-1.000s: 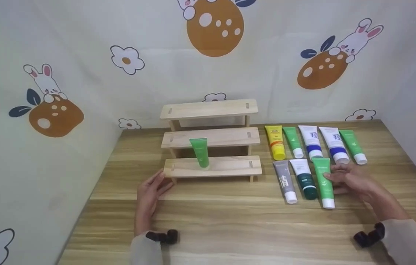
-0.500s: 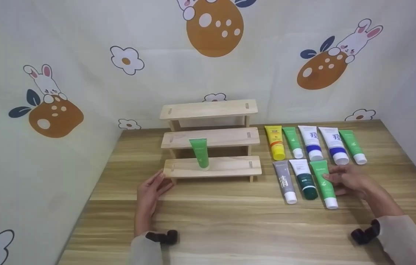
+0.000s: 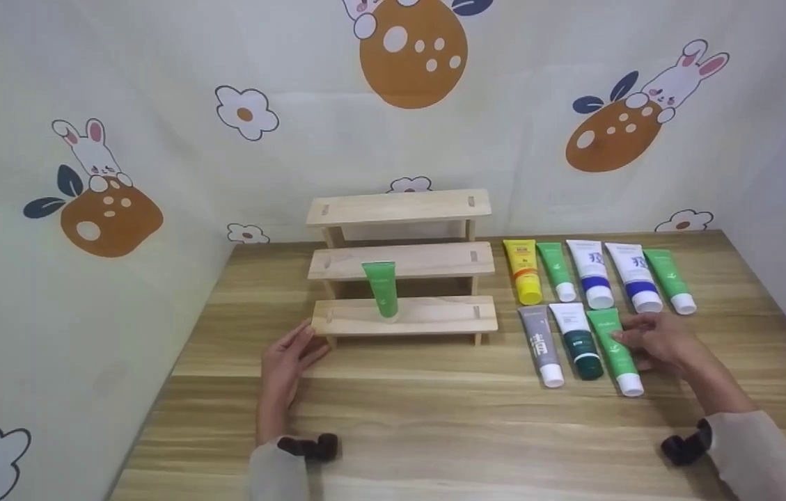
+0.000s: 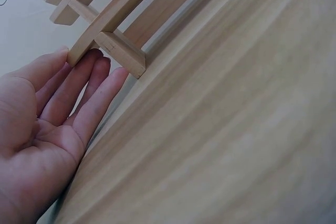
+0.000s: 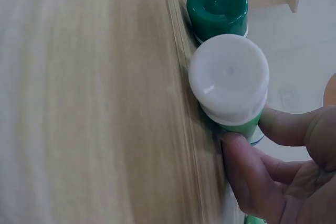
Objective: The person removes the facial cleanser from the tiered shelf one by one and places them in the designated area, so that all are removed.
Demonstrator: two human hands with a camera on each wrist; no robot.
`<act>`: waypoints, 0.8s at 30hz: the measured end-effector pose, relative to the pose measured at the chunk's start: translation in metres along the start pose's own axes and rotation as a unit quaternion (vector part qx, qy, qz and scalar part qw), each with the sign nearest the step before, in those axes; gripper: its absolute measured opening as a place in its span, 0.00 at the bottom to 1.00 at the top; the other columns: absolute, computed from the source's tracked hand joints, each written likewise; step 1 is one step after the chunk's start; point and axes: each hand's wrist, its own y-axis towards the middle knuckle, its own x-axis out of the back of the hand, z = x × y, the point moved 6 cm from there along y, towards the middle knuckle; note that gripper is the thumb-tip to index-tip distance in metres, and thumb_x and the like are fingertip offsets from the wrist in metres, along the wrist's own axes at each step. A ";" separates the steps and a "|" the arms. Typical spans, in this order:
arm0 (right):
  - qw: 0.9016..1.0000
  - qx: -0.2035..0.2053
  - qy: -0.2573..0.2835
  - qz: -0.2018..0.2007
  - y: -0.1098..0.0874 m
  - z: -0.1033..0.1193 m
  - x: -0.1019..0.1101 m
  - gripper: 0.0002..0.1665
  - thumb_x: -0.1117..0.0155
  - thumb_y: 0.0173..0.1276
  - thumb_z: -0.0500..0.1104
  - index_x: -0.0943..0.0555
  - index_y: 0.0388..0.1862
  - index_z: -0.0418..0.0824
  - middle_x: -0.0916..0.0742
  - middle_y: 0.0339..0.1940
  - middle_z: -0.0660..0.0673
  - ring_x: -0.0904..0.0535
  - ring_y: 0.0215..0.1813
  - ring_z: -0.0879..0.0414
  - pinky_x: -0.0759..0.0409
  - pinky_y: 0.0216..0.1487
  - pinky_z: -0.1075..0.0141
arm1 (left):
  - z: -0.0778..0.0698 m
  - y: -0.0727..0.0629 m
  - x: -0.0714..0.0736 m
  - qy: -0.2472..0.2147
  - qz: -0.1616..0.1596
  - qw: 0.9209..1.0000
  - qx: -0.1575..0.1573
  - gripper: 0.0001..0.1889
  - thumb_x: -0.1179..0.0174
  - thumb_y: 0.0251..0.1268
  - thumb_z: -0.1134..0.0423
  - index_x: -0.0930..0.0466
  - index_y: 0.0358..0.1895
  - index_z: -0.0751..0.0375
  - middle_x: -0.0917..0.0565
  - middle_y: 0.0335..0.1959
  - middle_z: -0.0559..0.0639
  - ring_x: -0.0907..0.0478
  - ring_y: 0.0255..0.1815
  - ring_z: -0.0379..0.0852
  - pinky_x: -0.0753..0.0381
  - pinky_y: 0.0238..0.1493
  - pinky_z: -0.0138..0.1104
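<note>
Pick-up in hand: right hand (image 3: pixel 657 342) pinches the green white-capped tube (image 3: pixel 617 351) lying on the worktop (image 3: pixel 434 410) right of the stepped wooden rack (image 3: pixel 403 316); left hand (image 3: pixel 286 362), fingers straight, steadies the rack's lowest step; next, I judge, a clean lift.

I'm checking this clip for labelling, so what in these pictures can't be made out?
- Print on the tubes, such as the yellow tube: too small in the head view.
- Green tube in the right hand: right wrist view shows mostly its white cap.
- Wooden rack: cut off by the left wrist view's edge.
</note>
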 end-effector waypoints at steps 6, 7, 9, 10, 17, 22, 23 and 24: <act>1.000 0.009 0.008 -0.010 -0.002 0.000 0.003 0.45 0.35 0.72 0.50 0.42 0.75 0.26 0.27 0.68 0.23 0.18 0.46 0.56 0.09 0.45 0.61 | -0.001 0.000 -0.001 -0.006 0.002 1.000 0.001 0.26 0.39 0.72 0.66 0.31 0.67 0.77 0.31 0.71 0.68 0.14 0.47 0.41 0.10 0.56 0.41; 1.000 0.008 0.009 -0.013 -0.003 0.000 0.004 0.45 0.34 0.72 0.50 0.41 0.74 0.26 0.27 0.69 0.23 0.18 0.46 0.56 0.09 0.45 0.61 | 0.000 0.001 0.000 -0.009 0.001 1.000 0.001 0.26 0.39 0.72 0.66 0.31 0.67 0.77 0.31 0.71 0.68 0.14 0.47 0.41 0.10 0.56 0.41; 1.000 0.007 0.010 -0.018 -0.005 0.001 0.006 0.44 0.34 0.71 0.51 0.40 0.74 0.27 0.28 0.69 0.24 0.18 0.47 0.56 0.09 0.45 0.62 | 0.000 0.001 0.000 -0.009 0.001 1.000 0.002 0.26 0.39 0.71 0.66 0.31 0.67 0.76 0.29 0.70 0.66 0.14 0.47 0.40 0.10 0.56 0.41; 1.000 0.008 0.010 -0.020 -0.006 0.002 0.006 0.44 0.33 0.71 0.51 0.40 0.74 0.27 0.27 0.69 0.24 0.18 0.47 0.55 0.09 0.46 0.62 | 0.000 0.001 0.000 -0.008 0.002 1.000 0.001 0.26 0.39 0.72 0.66 0.31 0.67 0.76 0.28 0.69 0.65 0.14 0.47 0.40 0.10 0.56 0.41; 0.997 0.062 -0.013 -0.051 -0.015 0.022 0.005 0.42 0.33 0.71 0.52 0.35 0.72 0.26 0.22 0.63 0.24 0.17 0.44 0.58 0.08 0.44 0.63 | 0.001 0.001 0.002 0.012 0.009 1.000 -0.010 0.24 0.40 0.73 0.65 0.28 0.67 0.73 0.13 0.43 0.51 0.13 0.44 0.41 0.09 0.53 0.38; 0.994 0.102 0.013 -0.048 -0.021 0.040 -0.007 0.41 0.34 0.72 0.53 0.34 0.72 0.30 0.21 0.63 0.29 0.17 0.49 0.59 0.09 0.46 0.67 | 0.002 0.002 0.001 0.005 0.006 1.000 -0.010 0.24 0.40 0.72 0.65 0.29 0.67 0.74 0.12 0.40 0.48 0.13 0.43 0.41 0.09 0.53 0.39; 0.993 0.109 0.020 -0.047 -0.023 0.043 -0.010 0.40 0.34 0.72 0.52 0.34 0.72 0.30 0.21 0.64 0.31 0.17 0.49 0.60 0.09 0.46 0.67 | 0.002 0.002 0.001 0.003 0.006 1.000 -0.010 0.24 0.40 0.72 0.66 0.29 0.67 0.74 0.12 0.40 0.48 0.13 0.43 0.41 0.09 0.53 0.39; 0.992 0.114 0.023 -0.046 -0.024 0.047 -0.013 0.40 0.34 0.72 0.52 0.34 0.72 0.31 0.21 0.64 0.32 0.17 0.50 0.59 0.09 0.47 0.67 | 0.002 0.002 0.000 0.000 0.005 1.000 -0.009 0.24 0.40 0.72 0.66 0.29 0.67 0.75 0.12 0.40 0.48 0.13 0.43 0.41 0.09 0.53 0.39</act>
